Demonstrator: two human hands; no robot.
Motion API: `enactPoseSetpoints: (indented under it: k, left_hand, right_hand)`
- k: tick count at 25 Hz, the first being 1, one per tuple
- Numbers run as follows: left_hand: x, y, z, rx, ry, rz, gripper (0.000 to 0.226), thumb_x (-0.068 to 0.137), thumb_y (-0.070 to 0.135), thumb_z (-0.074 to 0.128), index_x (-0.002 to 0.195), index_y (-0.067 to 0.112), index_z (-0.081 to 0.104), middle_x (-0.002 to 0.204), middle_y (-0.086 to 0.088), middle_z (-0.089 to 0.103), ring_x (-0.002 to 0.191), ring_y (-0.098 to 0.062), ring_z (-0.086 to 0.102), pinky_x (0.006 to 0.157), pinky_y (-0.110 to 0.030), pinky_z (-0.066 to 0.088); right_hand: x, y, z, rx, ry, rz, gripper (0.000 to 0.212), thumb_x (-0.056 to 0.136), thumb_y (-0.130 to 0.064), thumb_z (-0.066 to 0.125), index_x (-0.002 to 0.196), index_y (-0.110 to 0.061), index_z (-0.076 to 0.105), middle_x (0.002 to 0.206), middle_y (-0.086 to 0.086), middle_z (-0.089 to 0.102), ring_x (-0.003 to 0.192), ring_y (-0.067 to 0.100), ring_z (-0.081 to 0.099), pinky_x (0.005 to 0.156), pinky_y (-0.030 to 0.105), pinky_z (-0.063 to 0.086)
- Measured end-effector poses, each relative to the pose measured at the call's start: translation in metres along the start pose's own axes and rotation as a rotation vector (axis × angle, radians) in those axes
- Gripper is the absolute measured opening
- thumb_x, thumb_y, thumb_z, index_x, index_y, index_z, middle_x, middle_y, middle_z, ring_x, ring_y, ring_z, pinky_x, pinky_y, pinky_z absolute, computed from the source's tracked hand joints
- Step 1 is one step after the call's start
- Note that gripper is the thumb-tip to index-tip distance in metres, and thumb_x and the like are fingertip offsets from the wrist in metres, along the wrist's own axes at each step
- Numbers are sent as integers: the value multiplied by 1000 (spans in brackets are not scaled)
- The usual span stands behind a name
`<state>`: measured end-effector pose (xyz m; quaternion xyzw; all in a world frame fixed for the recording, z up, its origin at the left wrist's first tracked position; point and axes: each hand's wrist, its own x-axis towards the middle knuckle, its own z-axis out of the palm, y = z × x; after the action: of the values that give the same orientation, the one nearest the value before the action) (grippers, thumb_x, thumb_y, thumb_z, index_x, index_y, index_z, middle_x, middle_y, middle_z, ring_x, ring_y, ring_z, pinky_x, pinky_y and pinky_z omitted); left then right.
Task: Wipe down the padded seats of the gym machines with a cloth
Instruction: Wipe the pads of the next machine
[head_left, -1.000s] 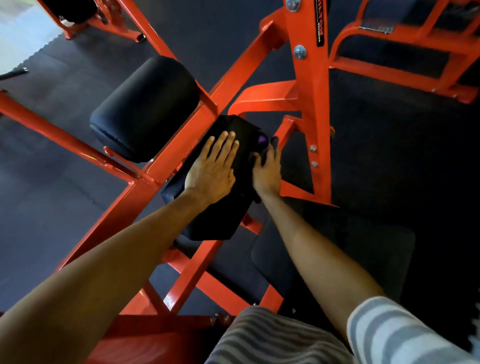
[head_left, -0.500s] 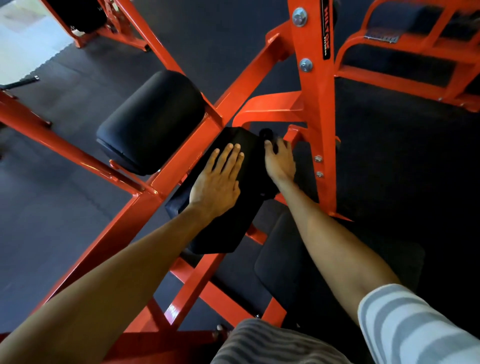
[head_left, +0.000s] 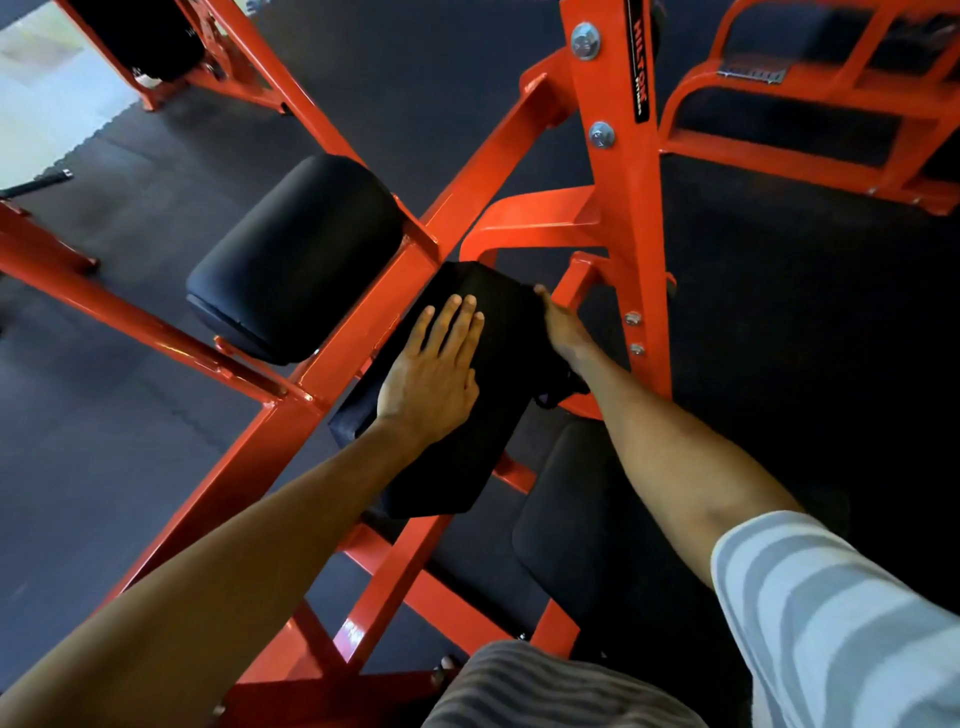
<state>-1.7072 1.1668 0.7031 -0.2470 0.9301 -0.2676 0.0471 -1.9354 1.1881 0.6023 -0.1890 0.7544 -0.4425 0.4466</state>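
Observation:
A flat black pad (head_left: 457, 467) is mounted on the orange machine frame (head_left: 626, 218). My left hand (head_left: 431, 374) rests flat on top of the pad with its fingers straight. Turned on edge, my right hand (head_left: 563, 330) lies against the pad's right side, thumb up near the far corner. Its fingers reach down the side and are hidden. A dark cloth (head_left: 558, 387) with a purple tint hangs bunched under that hand and wrist, against the pad's side.
A black roller pad (head_left: 296, 254) sits to the left of the flat pad. A lower black seat (head_left: 571, 551) lies under my right forearm. Orange bars cross below and left, and another orange frame (head_left: 779, 140) stands at the back right. The floor (head_left: 104, 441) is dark rubber matting.
My right hand slid from the pad's top right corner over onto its right side and turned on edge, and the cloth now hangs lower. My left hand has stayed flat on the pad.

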Motion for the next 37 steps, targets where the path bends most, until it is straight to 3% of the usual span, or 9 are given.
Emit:
enactPoseSetpoints:
  k: [2,5,8,14,19,23,26,32,37]
  left_hand:
    - [1,-1,1,8,-1,5,70,103,38,21,160,3,1,168,-19,-4,156,-32,-2,127,-48,2]
    - [3,-1,1,20,13,-7,71,103,38,21,160,3,0,168,-19,-4,156,-33,-1,126,-48,0]
    - [0,3,1,27,-1,1,71,103,39,21,160,3,-2,168,-19,-4,156,-33,-2,126,-48,0]
    - [0,0,0,43,-2,5,71,103,39,21,160,3,-2,168,-19,-4,156,-32,-2,126,-48,2]
    - [1,2,-1,39,-17,10,71,103,38,21,160,3,-3,168,-19,-4,156,-32,-3,126,-48,0]
    - [1,2,2,38,-13,3,72,103,39,24,160,4,-3,168,-18,-4,156,-33,-3,127,-49,3]
    - [2,1,1,63,-7,0,72,103,40,25,160,4,-1,168,-18,-2,156,-33,-1,127,-49,4]
    - [-1,0,-5,110,-13,18,70,105,39,24,160,3,0,168,-19,-1,156,-32,0,127,-48,5]
    - [-13,6,-6,70,6,50,65,106,33,28,160,4,9,168,-17,6,157,-31,5,127,-47,4]
  right_hand:
    - [8,40,7,112,29,69,94,76,-86,43,137,-18,63,140,11,62,133,27,54,115,42,40]
    - [-25,52,22,276,122,-2,50,105,-46,48,138,-10,57,133,10,62,126,25,55,97,22,43]
    - [-58,53,42,482,210,3,31,107,-27,51,133,-10,52,126,13,59,122,27,56,93,29,43]
    - [-124,53,88,106,275,15,72,103,-56,45,163,-28,17,170,9,10,148,39,32,116,50,32]
    - [-75,47,55,372,218,46,53,112,-36,33,155,-6,34,154,16,44,144,33,41,107,32,34]
    - [-68,48,49,408,115,194,51,111,-46,24,148,-15,42,135,5,53,131,23,51,100,36,42]
    - [-86,50,78,313,283,134,68,105,-57,36,157,-14,31,154,21,42,139,43,44,113,51,37]
    - [-165,59,123,1,301,-5,77,101,-62,41,164,-29,10,169,16,7,148,46,27,116,56,30]
    - [-104,67,86,412,249,-44,57,111,-32,37,162,-14,21,164,14,30,148,36,35,119,40,29]
